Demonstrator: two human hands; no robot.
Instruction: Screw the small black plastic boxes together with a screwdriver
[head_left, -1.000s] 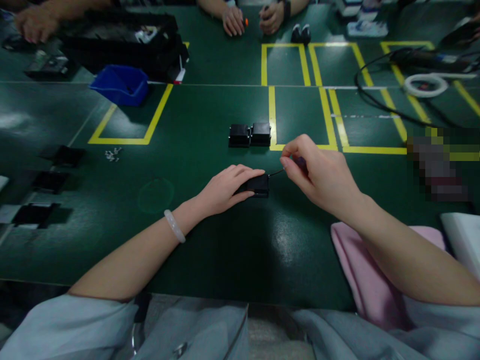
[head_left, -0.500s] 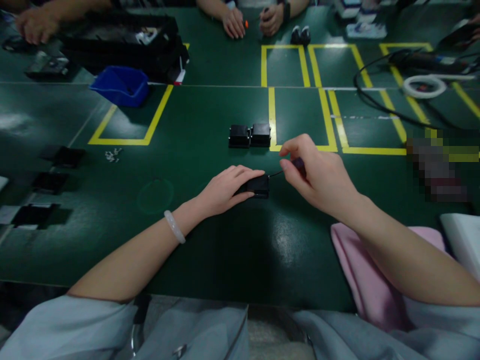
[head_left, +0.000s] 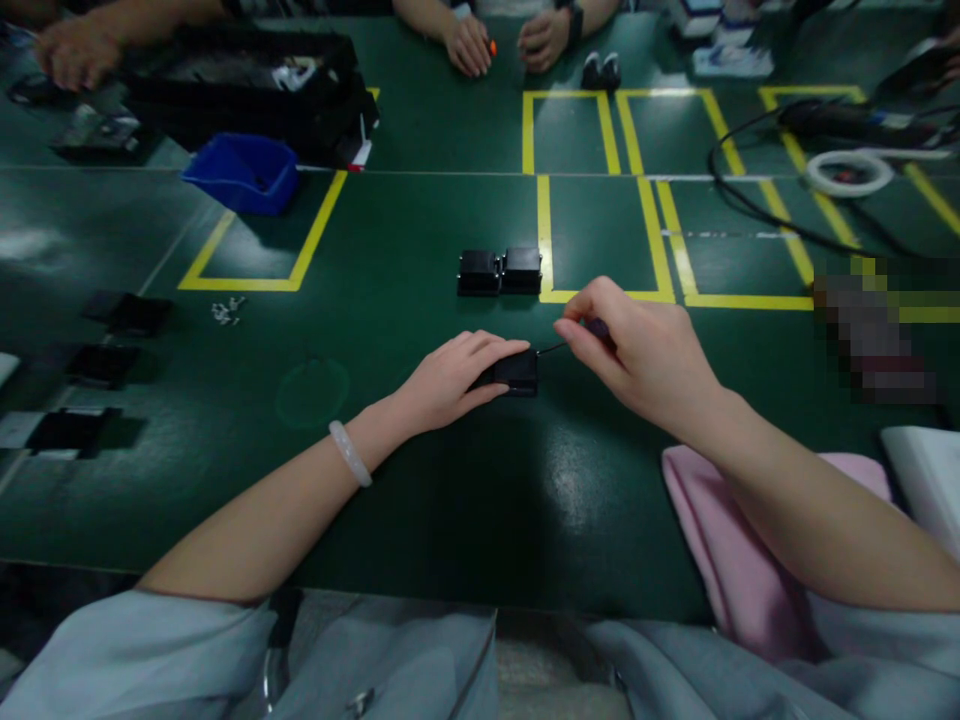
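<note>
Left hand [head_left: 457, 375] is clasping the black box [head_left: 517, 372] on the surface [head_left: 420, 260]; I am pinching a thin tool [head_left: 600, 327] in my right hand [head_left: 645, 355].

The small black box [head_left: 516, 372] looks like matt plastic, my tool [head_left: 552, 348] has a thin metal shaft, my pale bracelet [head_left: 349, 452] is smooth and glossy, the pink cloth [head_left: 712, 540] at near right is soft, and the green tabletop [head_left: 450, 490] is smooth with a dull sheen.

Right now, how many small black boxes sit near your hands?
3. One black box under the left hand; a pair side by side beyond it, by the yellow tape line. Three dark pieces at far left may be more: too dim to tell.
</note>
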